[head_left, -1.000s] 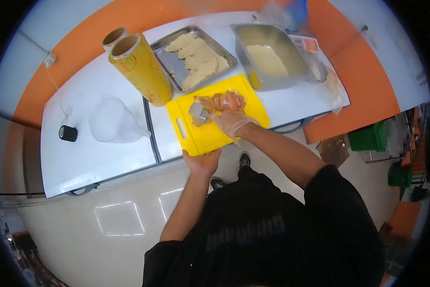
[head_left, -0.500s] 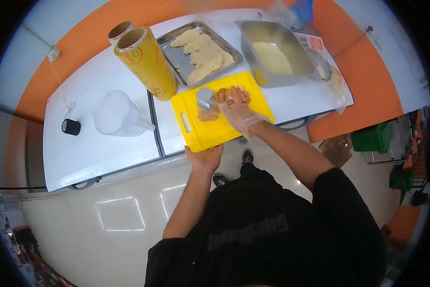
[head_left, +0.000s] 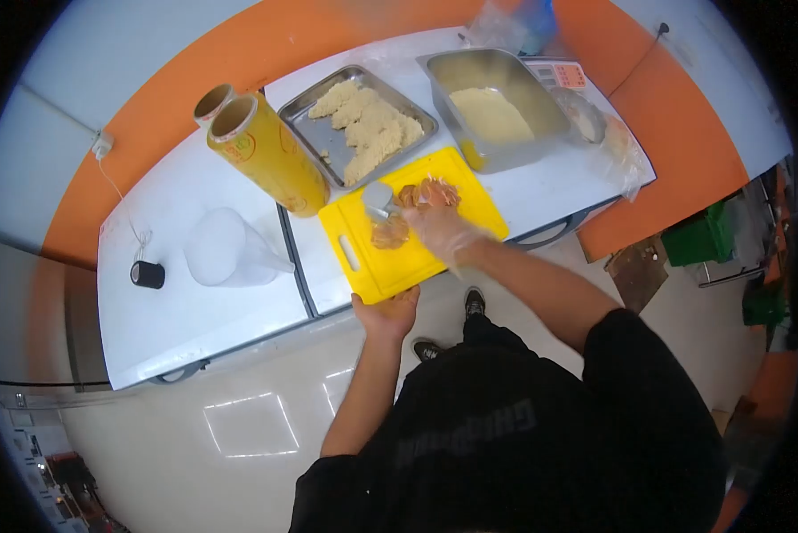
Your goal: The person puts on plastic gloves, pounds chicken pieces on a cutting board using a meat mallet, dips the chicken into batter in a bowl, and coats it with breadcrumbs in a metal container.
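My right hand (head_left: 448,234), in a clear plastic glove, is closed around what looks like a meat mallet (head_left: 379,197) with a grey head. The mallet is over the left part of the yellow cutting board (head_left: 434,258), beside pieces of raw meat (head_left: 390,233). More raw meat (head_left: 436,192) lies just beyond my right hand. Bare, my left hand (head_left: 387,313) grips the board's near left corner from below, its fingers partly hidden under the edge. Whether the mallet touches the meat is unclear.
Behind the board stand a metal tray (head_left: 303,133) of breaded pieces and a deep metal pan (head_left: 541,124) with pale crumbs. Yellow film rolls (head_left: 270,155) stand left of the board. A white plastic jug (head_left: 226,249) and a black cylinder (head_left: 147,274) are farther left.
The camera view has shifted, so the table appears lower. The mallet head sits slightly farther up the board, away from the front meat piece. Both hands keep their holds.
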### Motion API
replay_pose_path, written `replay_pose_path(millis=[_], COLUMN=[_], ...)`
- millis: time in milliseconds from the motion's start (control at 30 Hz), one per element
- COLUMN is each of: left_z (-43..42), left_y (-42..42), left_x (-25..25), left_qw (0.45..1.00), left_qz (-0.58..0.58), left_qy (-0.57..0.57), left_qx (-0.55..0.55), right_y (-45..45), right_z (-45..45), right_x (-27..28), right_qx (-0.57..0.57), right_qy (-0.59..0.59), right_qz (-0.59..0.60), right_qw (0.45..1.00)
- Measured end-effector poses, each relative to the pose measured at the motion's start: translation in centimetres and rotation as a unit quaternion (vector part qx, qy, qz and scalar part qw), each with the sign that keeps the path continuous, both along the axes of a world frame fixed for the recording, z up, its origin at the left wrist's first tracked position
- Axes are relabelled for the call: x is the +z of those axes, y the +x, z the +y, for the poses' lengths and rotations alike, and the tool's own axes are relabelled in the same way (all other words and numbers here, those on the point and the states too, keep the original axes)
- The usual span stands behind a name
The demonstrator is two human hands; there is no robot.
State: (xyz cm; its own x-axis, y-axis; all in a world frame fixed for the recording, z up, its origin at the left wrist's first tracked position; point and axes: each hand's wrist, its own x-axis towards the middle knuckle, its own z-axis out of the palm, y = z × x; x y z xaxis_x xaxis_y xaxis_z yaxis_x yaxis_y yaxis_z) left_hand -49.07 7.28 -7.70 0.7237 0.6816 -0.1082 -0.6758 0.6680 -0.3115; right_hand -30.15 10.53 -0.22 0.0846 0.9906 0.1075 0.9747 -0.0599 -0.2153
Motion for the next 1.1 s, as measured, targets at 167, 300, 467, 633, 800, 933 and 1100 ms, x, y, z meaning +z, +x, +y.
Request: replay_pose_path(millis=[167,300,467,633,800,933,1100], left_z=[0.2,0.8,0.7,0.2,0.9,-2.2,-1.9], left_y=[0.6,0.2,0.1,-1.1,-4.5,-2.2,-1.2], left_x=[1.6,-1.9,-1.8,-1.5,-9.8,0.7,3.3], left_qw=[0.975,0.978,0.998,0.996,0.983,0.919,0.946], left_qz=[0.193,0.082,-0.012,-0.074,0.134,0.365,0.322], left_qy=[0.109,0.191,0.054,0.002,-0.074,-0.151,0.013], left_qx=[0.003,-0.026,-0.032,-0.048,-0.106,0.010,-0.019], right_y=[-1.0,-0.6,2.1,2.2,0.5,0.0,4.1], right_z=[-0.5,-2.6,2.7,4.5,2.5,1.1,2.1], right_x=[-2.8,3.8,-2.5,1.7,2.4,0.9,3.1], right_qx=[-0.007,0.025,-0.015,0.039,-0.059,-0.083,-0.001], right_qy=[0.030,-0.067,-0.136,-0.301,-0.190,-0.136,-0.148], right_qz=[0.043,0.078,0.026,0.136,0.036,0.053,0.013], right_qw=[0.999,0.994,0.990,0.943,0.979,0.986,0.989])
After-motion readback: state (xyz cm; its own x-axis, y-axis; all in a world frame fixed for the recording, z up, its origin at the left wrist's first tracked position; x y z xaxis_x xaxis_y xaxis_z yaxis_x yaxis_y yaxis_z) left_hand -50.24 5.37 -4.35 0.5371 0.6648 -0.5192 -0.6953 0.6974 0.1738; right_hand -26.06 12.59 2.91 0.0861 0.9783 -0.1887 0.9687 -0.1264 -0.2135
